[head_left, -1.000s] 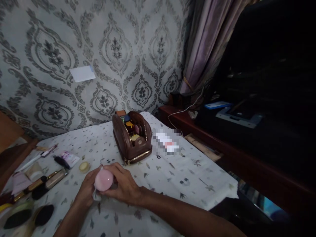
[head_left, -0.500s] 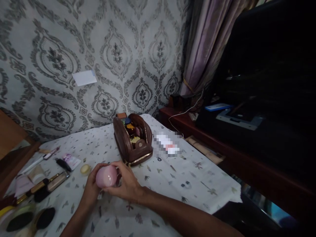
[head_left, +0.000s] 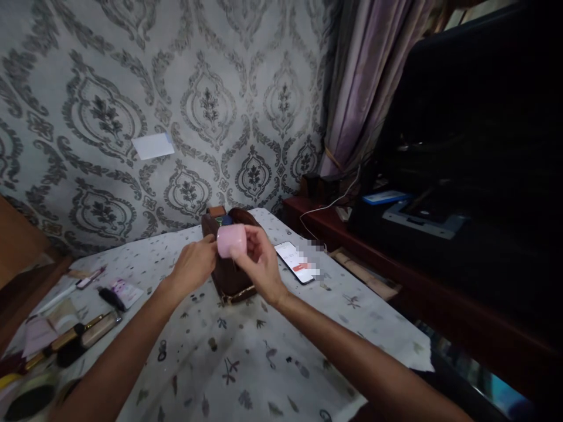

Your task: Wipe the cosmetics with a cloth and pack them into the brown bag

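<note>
In my right hand (head_left: 259, 261) is a small pink jar (head_left: 231, 240), tilted on its side and gripped between thumb and fingers. It hangs over the open brown leather cosmetic bag (head_left: 233, 286) and hides most of what is inside. My left hand (head_left: 196, 262) is closed at the bag's left side wall, its fingertips partly hidden behind the knuckles and the jar. A blue-topped item (head_left: 226, 220) shows in the back of the bag, beside the raised lid flap.
A lit phone (head_left: 294, 262) lies right of the bag. On the left of the patterned cloth (head_left: 237, 375) are cosmetic tubes (head_left: 99, 328), a black-capped item (head_left: 111, 298) and round containers (head_left: 33, 395). A dark red wooden ledge (head_left: 321, 217) borders the right side.
Both hands have moved forward and up to the bag. The pink jar, held in both hands before, is now in my right hand alone, while my left has gone to the bag's side.
</note>
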Motion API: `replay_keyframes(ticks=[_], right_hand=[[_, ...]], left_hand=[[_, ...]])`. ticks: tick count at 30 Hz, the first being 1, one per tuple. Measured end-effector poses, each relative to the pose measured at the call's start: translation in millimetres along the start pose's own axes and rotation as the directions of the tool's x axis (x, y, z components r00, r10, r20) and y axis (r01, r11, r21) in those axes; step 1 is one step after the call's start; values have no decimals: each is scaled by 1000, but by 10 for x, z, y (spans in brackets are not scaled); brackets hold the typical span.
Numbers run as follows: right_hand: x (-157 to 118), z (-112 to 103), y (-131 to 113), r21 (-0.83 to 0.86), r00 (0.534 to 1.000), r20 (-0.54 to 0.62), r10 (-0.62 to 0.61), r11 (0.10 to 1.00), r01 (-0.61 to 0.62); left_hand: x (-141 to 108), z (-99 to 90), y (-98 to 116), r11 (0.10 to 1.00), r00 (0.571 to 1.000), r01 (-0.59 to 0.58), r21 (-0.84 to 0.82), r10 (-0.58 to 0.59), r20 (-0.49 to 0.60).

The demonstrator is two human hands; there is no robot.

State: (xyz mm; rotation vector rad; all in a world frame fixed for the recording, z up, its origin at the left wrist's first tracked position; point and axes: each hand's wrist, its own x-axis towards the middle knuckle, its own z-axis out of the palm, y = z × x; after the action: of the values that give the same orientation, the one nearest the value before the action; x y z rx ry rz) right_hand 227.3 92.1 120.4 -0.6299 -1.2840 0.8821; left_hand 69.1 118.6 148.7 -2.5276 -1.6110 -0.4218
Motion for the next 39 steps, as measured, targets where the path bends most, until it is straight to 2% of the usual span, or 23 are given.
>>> replay_keyframes(ticks=[2, 6, 8, 12, 16, 19, 21, 24, 27, 30, 32, 34, 39], right_hand=[[185, -45, -19, 30, 1000, -12, 11, 999, -11], [437, -106, 49, 36, 992, 55, 109, 993, -111], [494, -144, 102, 12, 988, 46, 150, 988, -151], [518, -231, 153, -8, 984, -41, 171, 985, -172], [535, -273, 179, -6, 982, -34, 184, 983, -185], [597, -279, 272, -103, 989, -17, 150, 983, -151], [660, -280, 351, -244, 990, 23, 140, 961, -130], [755, -272, 408, -541, 983, 110, 145, 839, -63], [820, -232, 344, -796, 957, 188, 220, 606, 17], [863, -165, 229, -922, 889, 251, 382, 373, 101], [892, -119, 173, -949, 830, 286, 479, 261, 177], [924, -79, 146, -954, 790, 297, 537, 202, 222], [999, -17, 183, -954, 725, 296, 622, 160, 252]], left_hand=[[48, -28, 41, 994, 998, -51, 93, 47, 46], [3, -31, 14, 995, 998, -64, 75, 63, 23], [-59, -3, -24, 998, 999, -34, 58, 35, -8], [-165, 94, -97, 1000, 999, -3, 13, 3, -32], [-194, 176, -137, 999, 998, -8, -41, 6, -58], [-192, 202, -141, 998, 998, -20, -66, 15, -68], [-193, 209, -140, 997, 998, -17, -78, 13, -59], [-200, 222, -146, 997, 999, -2, -83, -1, -42], [-202, 236, -157, 997, 999, -2, -76, -1, -33], [-194, 244, -163, 998, 1000, -4, -63, 2, -29], [-187, 243, -161, 999, 1000, -4, -47, 3, -23], [-182, 240, -156, 999, 1000, 0, -37, -1, -13], [-178, 231, -148, 999, 1000, 2, -36, -2, 18]])
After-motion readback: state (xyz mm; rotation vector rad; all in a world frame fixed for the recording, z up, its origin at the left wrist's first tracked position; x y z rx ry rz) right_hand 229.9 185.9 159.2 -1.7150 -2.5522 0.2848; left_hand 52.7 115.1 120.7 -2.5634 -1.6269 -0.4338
